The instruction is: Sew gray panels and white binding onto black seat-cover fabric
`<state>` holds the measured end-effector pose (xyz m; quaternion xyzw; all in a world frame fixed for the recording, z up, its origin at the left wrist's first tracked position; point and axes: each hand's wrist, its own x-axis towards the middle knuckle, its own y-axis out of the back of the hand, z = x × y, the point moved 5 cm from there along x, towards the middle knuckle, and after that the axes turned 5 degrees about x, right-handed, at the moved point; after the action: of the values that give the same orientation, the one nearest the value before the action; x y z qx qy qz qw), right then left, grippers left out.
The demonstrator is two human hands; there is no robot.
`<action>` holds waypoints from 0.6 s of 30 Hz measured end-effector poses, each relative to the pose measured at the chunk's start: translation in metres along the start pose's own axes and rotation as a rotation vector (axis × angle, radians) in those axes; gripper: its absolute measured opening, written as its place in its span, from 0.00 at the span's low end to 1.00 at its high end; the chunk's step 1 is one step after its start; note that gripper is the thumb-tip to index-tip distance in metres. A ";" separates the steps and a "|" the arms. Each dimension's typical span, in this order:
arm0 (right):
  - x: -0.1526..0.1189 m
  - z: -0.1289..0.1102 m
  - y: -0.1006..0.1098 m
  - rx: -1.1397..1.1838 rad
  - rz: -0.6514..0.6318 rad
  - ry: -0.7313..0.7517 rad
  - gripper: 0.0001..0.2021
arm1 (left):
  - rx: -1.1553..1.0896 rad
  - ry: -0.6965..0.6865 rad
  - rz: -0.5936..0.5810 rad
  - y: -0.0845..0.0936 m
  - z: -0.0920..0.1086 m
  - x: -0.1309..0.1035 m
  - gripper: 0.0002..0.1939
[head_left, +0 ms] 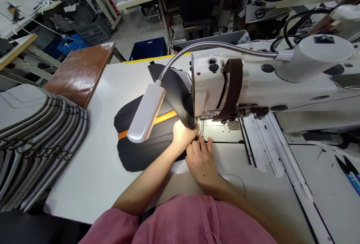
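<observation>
A black padded panel (152, 139) of leather-like material, with an orange stripe (165, 117) and stitched lines, lies on the white sewing table. A folded black flap (176, 90) of it rises beside the head of a sewing machine (209, 86). My left hand (182, 137) is closed on the panel just left of the needle area, its thumb pointing right. Close against it, my right hand (201, 159) has bent fingers at the panel's near right edge, some pointing toward the lit needle plate (225, 133). The needle and the right fingertips' hold are partly hidden.
A lamp (146, 113) on a bendable metal neck hangs over the panel. Stacked grey-edged pieces (42, 139) stand at the left. Blue-handled scissors (350, 174) lie at the far right. Behind the table are a brown board (81, 68) and a dark blue bin (149, 49).
</observation>
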<state>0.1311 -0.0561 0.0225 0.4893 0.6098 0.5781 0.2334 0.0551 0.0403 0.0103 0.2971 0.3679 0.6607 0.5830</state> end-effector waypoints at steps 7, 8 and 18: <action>-0.002 0.020 0.007 0.294 0.058 -0.012 0.06 | 0.047 0.017 -0.004 0.000 0.006 -0.003 0.08; -0.006 0.025 0.010 0.400 0.092 -0.061 0.07 | 0.064 0.007 -0.014 0.000 0.006 -0.007 0.08; -0.035 0.036 0.003 0.362 0.016 -0.144 0.20 | 0.035 -0.299 -0.088 0.010 0.011 -0.019 0.05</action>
<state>0.1767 -0.0695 0.0077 0.5682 0.6816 0.4245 0.1800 0.0612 0.0227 0.0257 0.3857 0.3012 0.5764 0.6545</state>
